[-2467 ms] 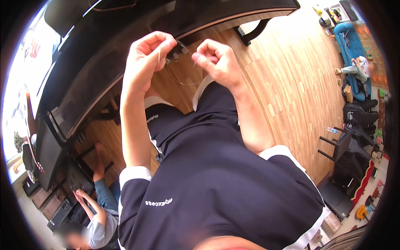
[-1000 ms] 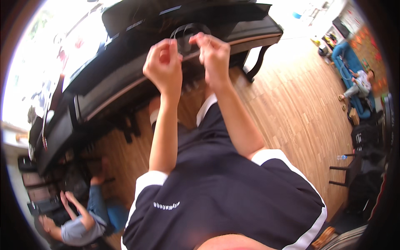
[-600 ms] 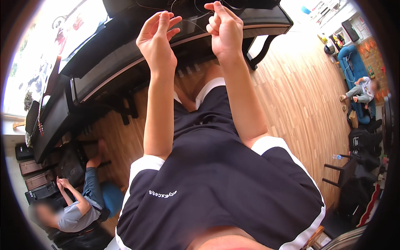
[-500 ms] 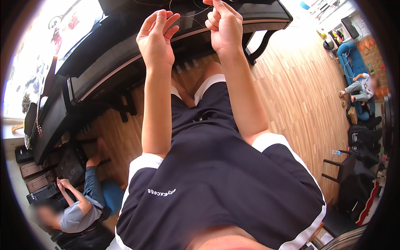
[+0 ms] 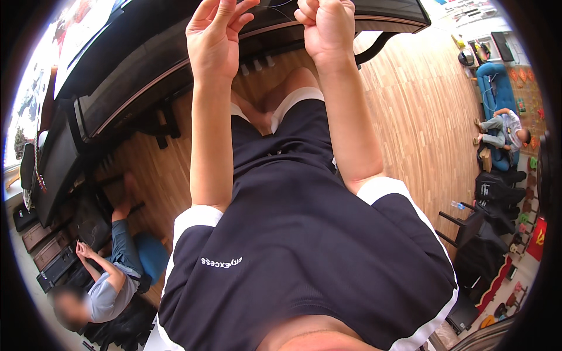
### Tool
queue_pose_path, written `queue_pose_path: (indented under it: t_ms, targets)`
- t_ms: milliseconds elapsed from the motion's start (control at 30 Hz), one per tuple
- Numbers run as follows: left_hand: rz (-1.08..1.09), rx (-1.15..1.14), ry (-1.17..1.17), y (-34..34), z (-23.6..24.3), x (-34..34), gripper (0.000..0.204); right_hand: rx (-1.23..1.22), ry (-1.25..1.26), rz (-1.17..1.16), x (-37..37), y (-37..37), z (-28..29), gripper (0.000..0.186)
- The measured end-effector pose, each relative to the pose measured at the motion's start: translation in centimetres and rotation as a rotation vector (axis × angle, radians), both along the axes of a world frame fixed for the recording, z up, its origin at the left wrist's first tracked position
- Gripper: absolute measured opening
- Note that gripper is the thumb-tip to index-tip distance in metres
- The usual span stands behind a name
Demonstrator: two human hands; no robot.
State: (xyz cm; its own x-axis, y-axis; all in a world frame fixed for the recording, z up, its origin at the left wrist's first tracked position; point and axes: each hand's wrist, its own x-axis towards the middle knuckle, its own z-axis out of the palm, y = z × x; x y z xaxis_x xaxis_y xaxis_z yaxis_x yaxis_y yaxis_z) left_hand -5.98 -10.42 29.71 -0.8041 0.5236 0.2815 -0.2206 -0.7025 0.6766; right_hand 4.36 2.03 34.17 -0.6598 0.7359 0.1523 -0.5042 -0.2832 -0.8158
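Note:
My left hand (image 5: pixel 213 44) is raised at the top edge over a black piano (image 5: pixel 132 88). Its thumb and forefinger seem pinched, the other fingers loosely curled, and the picture's edge cuts off the thumb tip. To its right, my right hand (image 5: pixel 329 32) is closed, its fingers bent in. A thin pale strand (image 5: pixel 281 11), like thread or fine wire, curves between the two hands. Its ends are hidden. Both forearms stretch forward above my dark shorts.
A seated person (image 5: pixel 111 286) on a blue seat is at the lower left, beside several dark and brown cases (image 5: pixel 50 251). Another person (image 5: pixel 506 131) sits on a blue sofa (image 5: pixel 494 82) at the right. A dark stool (image 5: pixel 459 228) stands on the wood floor (image 5: pixel 404 128).
Both hands now sit higher in the picture, with more of the fingertips cut off. The view has shifted slightly, and less of the strand shows.

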Motion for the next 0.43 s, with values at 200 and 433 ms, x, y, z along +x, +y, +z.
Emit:
queue_pose_path:
  t_ms: [200,433]
  targets:
    - [-0.214,0.035,-0.26,-0.3,-1.8,-2.8,0.017,0.034,0.0,0.027,-2.1,-0.1,-0.5,0.024]
    - [-0.352,0.109,-0.283,-1.2,-4.3,-5.1,0.017,0.03,-0.028,0.071,-4.5,-0.1,-2.3,0.024]
